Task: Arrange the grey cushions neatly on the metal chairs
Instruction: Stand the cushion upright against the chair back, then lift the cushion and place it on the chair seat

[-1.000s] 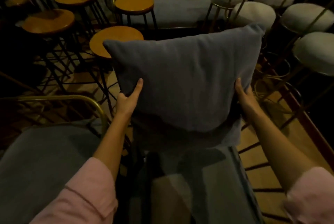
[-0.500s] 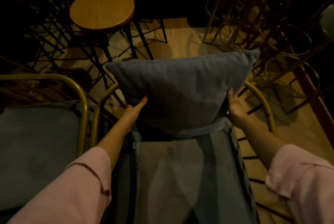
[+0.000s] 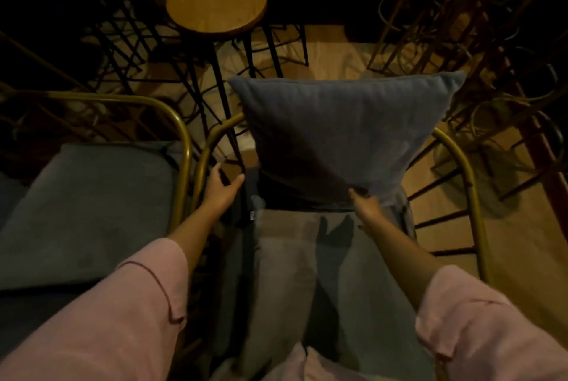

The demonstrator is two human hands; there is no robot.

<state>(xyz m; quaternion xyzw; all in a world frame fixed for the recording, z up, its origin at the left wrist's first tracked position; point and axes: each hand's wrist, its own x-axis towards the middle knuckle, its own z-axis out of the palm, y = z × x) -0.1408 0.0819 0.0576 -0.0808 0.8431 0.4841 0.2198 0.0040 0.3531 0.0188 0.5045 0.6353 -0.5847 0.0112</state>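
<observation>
Seat pad (image 3: 322, 273) lies flat in the chair (image 3: 470, 184). Right hand (image 3: 367, 205) pinches the cushion's (image 3: 341, 131) lower edge; left hand (image 3: 221, 185) open, off the cushion, near the chair's left rail. Cushion stands upright at the seat's back, leaning slightly right. Advice: steady the left corner too, square the bottom edge on the pad, centre between rails. Stool (image 3: 216, 1) beyond.

Both arms reached forward in pink sleeves pushed up the forearms. The left hand (image 3: 222, 188) hung open, thumb and fingers spread in a loose curve. The right hand (image 3: 367, 207) was pinched shut, fingertips forward.
</observation>
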